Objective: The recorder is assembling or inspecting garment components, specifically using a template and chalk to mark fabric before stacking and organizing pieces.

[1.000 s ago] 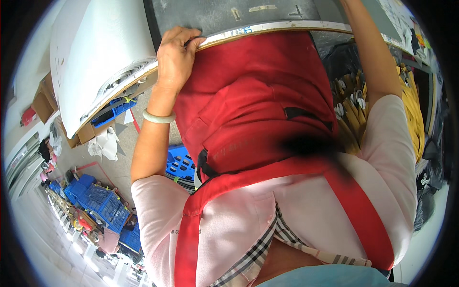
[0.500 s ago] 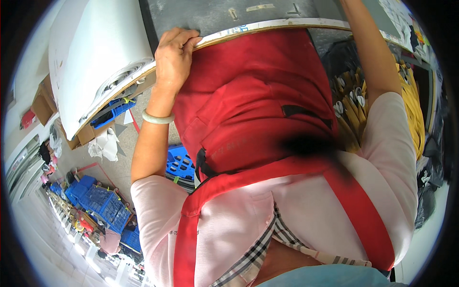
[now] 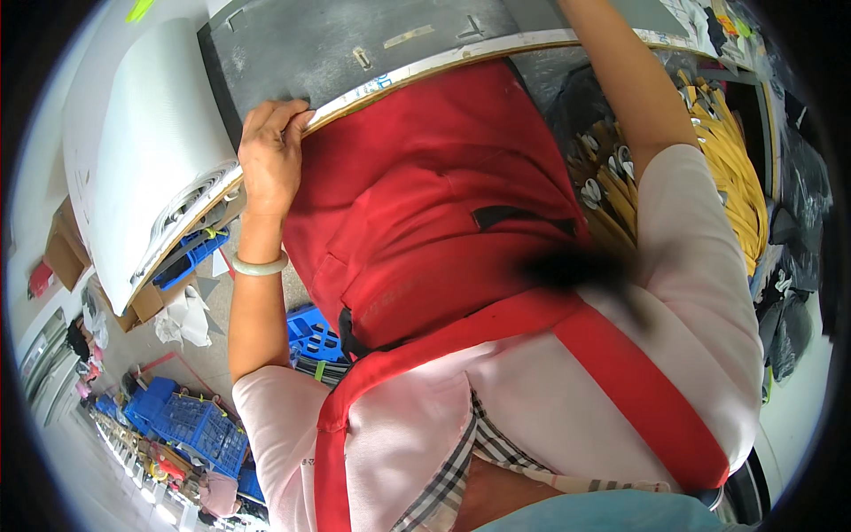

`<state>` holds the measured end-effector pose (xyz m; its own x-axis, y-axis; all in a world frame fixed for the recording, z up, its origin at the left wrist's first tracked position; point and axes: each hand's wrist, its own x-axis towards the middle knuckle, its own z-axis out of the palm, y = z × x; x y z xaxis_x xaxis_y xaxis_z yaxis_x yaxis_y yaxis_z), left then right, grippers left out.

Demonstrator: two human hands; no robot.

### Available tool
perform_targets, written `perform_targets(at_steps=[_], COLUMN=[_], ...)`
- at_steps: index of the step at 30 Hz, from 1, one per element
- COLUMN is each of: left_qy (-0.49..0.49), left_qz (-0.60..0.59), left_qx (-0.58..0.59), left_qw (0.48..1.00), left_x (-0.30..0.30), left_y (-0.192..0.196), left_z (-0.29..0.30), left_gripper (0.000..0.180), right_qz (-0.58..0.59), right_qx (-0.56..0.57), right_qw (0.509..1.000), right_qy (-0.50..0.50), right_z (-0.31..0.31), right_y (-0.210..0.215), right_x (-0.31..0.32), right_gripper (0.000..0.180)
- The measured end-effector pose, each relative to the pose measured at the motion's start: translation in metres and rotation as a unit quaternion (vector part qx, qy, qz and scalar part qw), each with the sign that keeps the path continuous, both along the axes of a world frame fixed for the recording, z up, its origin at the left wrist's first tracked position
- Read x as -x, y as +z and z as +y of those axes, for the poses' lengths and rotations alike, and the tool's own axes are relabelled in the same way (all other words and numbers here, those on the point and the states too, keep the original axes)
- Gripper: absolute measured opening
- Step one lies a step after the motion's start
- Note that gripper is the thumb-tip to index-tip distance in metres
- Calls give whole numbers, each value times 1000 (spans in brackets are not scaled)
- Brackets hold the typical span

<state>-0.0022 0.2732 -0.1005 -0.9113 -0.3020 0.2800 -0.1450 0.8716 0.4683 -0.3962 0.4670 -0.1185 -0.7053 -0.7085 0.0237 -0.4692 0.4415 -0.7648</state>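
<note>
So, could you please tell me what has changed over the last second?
Very little has changed. The left hand still grips the front edge of the dark worktable, its place in the picture barely shifted, likely a slight head move. The right arm stays stretched up and its hand remains out of view.

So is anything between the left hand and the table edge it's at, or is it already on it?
Nothing visible is in the way. The left hand is already on the table edge, fingers curled over the rim beside the stack of white sheets. The red apron hangs just right of it. The right hand is out of frame.
</note>
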Motion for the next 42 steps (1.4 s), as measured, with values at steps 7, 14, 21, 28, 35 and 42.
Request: perform_targets(at_steps=[7, 14, 21, 28, 35, 42], left_qy=[-1, -36, -41, -27, 13, 10], left_qz=[-1, -43, 52, 100, 81, -3], left_qx=[1, 32, 13, 68, 114, 79], left_qw=[1000, 998, 998, 992, 990, 997], left_x=[7, 22, 113, 125, 109, 120], left_y=[3, 15, -8, -30, -25, -14], left_z=[5, 0, 32, 36, 30, 39], left_gripper=[13, 17, 10, 8, 26, 31], right_qz=[53, 85, 37, -86, -35, 134], right_qx=[23, 25, 5, 175, 22, -29], right_qw=[998, 996, 999, 980, 999, 989], right_qy=[3, 9, -37, -40, 22, 53], right_z=[6, 2, 24, 27, 55, 91], right_y=[-6, -6, -14, -11, 26, 21], right_x=[8, 1, 15, 4, -109, -127], right_gripper=[32, 30, 26, 13, 20, 24])
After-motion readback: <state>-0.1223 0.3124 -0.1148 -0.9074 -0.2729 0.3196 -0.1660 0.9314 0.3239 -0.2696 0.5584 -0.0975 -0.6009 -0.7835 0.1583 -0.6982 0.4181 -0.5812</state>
